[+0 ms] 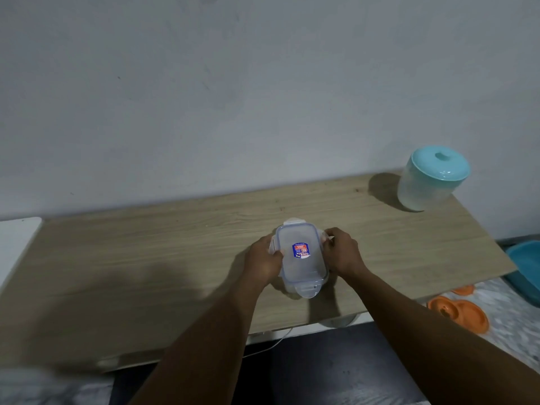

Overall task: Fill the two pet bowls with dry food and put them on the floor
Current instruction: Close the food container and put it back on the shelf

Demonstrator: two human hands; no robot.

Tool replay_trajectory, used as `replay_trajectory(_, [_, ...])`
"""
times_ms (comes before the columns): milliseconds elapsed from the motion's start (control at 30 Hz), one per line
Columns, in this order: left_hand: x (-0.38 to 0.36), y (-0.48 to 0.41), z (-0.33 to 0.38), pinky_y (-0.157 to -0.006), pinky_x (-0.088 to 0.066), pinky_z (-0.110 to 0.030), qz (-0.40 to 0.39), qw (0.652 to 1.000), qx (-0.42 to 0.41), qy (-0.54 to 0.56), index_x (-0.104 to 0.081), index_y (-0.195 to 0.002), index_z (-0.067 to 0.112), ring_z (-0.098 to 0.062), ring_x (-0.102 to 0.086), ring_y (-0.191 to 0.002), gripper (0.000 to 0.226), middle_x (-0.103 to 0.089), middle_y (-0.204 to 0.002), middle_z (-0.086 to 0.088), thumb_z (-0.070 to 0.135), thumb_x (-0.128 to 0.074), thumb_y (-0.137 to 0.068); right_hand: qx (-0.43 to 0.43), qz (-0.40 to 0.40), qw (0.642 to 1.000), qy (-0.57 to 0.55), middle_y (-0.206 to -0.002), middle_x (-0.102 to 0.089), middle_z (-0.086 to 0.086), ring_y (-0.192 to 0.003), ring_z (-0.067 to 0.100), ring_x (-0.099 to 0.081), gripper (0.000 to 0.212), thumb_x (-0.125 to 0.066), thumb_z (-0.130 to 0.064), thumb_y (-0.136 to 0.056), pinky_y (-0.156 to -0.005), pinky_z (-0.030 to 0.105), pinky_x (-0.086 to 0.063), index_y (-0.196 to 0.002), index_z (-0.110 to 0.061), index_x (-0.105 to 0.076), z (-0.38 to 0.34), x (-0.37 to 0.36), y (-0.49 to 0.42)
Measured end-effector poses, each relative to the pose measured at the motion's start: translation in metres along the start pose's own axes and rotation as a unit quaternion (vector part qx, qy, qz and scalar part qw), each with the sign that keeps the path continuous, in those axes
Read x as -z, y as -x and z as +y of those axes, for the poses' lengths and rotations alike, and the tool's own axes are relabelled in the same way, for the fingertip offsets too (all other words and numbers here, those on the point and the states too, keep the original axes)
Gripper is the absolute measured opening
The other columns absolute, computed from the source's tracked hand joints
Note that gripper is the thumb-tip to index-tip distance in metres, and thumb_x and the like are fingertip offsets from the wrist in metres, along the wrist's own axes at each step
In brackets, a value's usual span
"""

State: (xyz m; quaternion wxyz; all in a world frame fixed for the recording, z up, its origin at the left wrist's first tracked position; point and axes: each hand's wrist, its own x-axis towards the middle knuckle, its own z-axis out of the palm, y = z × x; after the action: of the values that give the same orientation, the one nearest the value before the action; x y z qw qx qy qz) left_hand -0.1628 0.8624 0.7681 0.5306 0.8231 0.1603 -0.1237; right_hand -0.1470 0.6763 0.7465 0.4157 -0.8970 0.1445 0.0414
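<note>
I have the small clear rectangular plastic box with the blue-sealed clip lid and blue sticker sitting flat on the pale wood-grain worktop, near the centre of the frame, so the surface takes its weight while I work the latches. My left hand grips the box's left edge, fingers curled over the side flap there, and my right hand pinches the flap on the right side; both are grasping the box, one to each side, which steadies it against sliding. The flaps at the near and far ends appear to stand out from the lid, so I judge I am in the middle of unclipping it, though I cannot tell what is inside through the cloudy lid. The round translucent canister with the turquoise knobbed lid stands upright, well apart at the upper right, against the wall and out of my way. At the right edge, below the worktop, the orange plastic double pet bowl lies on the mottled floor, with a teal tub beyond it; whether the bowls hold food I cannot tell.
</note>
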Motion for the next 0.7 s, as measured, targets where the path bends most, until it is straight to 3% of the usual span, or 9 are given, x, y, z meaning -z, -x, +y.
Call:
replay_trajectory(200, [-0.002,0.001,-0.005,-0.085,-0.060,-0.046,-0.025,0.998,0.037,0.041,-0.051,-0.142,0.023,-0.029,-0.066,-0.110,0.054,-0.064,-0.130,-0.008,0.013,-0.067,-0.091,0.006,-0.006,1.000,-0.015,-0.120,-0.068,0.016,-0.110,0.033,-0.064,0.038,-0.048,-0.020,-0.103,-0.095,0.046,-0.053,-0.140,-0.015,-0.048,0.007,-0.005,0.014])
replay_trajectory(333, [-0.003,0.000,-0.005,-0.071,-0.062,-0.045,-0.036,0.998,0.040,0.028,-0.050,-0.142,0.025,-0.030,-0.068,-0.088,0.052,-0.065,-0.123,-0.011,0.015,-0.063,-0.093,0.017,0.003,1.000,0.006,-0.130,-0.061,0.015,-0.114,0.034,-0.060,0.037,-0.044,-0.016,-0.102,-0.095,0.047,-0.051,-0.139,-0.016,-0.051,0.006,-0.008,0.018])
replay_trajectory(400, [-0.002,-0.002,-0.004,-0.082,-0.059,-0.049,-0.027,0.999,0.020,-0.028,-0.047,-0.143,0.022,-0.034,-0.066,-0.102,0.056,-0.061,-0.130,-0.012,0.019,-0.067,-0.091,0.035,0.034,0.997,0.062,-0.134,-0.051,0.015,-0.118,0.035,-0.054,0.041,-0.043,-0.018,-0.102,-0.094,0.046,-0.050,-0.142,-0.016,-0.047,0.003,-0.010,0.023])
replay_trajectory(467, [0.000,-0.003,-0.004,-0.099,-0.049,-0.040,0.004,0.993,-0.001,-0.116,-0.046,-0.143,0.017,-0.032,-0.056,-0.122,0.063,-0.050,-0.140,-0.012,0.027,-0.073,-0.086,0.052,0.085,0.986,0.132,-0.130,-0.051,0.015,-0.116,0.035,-0.052,0.037,-0.044,-0.021,-0.101,-0.088,0.046,-0.050,-0.136,-0.013,-0.053,0.002,-0.011,0.030])
replay_trajectory(533, [0.000,-0.003,-0.004,-0.091,-0.045,-0.032,0.029,0.987,-0.005,-0.159,-0.056,-0.127,0.014,-0.030,-0.058,-0.115,0.052,-0.056,-0.127,-0.010,0.033,-0.075,-0.083,0.063,0.099,0.983,0.143,-0.113,-0.060,0.015,-0.105,0.035,-0.057,0.029,-0.043,-0.020,-0.100,-0.079,0.042,-0.049,-0.117,-0.007,-0.063,0.003,-0.014,0.034])
replay_trajectory(600, [-0.003,-0.002,-0.006,-0.083,-0.048,-0.032,0.043,0.991,0.015,-0.125,-0.064,-0.108,0.012,-0.028,-0.065,-0.102,0.037,-0.068,-0.110,-0.008,0.034,-0.077,-0.081,0.076,0.099,0.983,0.132,-0.098,-0.064,0.014,-0.092,0.033,-0.060,0.028,-0.044,-0.021,-0.100,-0.072,0.038,-0.046,-0.102,-0.005,-0.067,0.007,-0.017,0.037])
replay_trajectory(700, [-0.007,0.000,-0.008,-0.075,-0.052,-0.032,0.061,0.994,0.028,-0.086,-0.073,-0.083,0.009,-0.028,-0.069,-0.083,0.024,-0.073,-0.084,-0.007,0.031,-0.079,-0.079,0.098,0.109,0.981,0.128,-0.093,-0.065,0.014,-0.081,0.030,-0.062,0.030,-0.050,-0.028,-0.101,-0.066,0.033,-0.042,-0.099,-0.005,-0.069,0.009,-0.017,0.037])
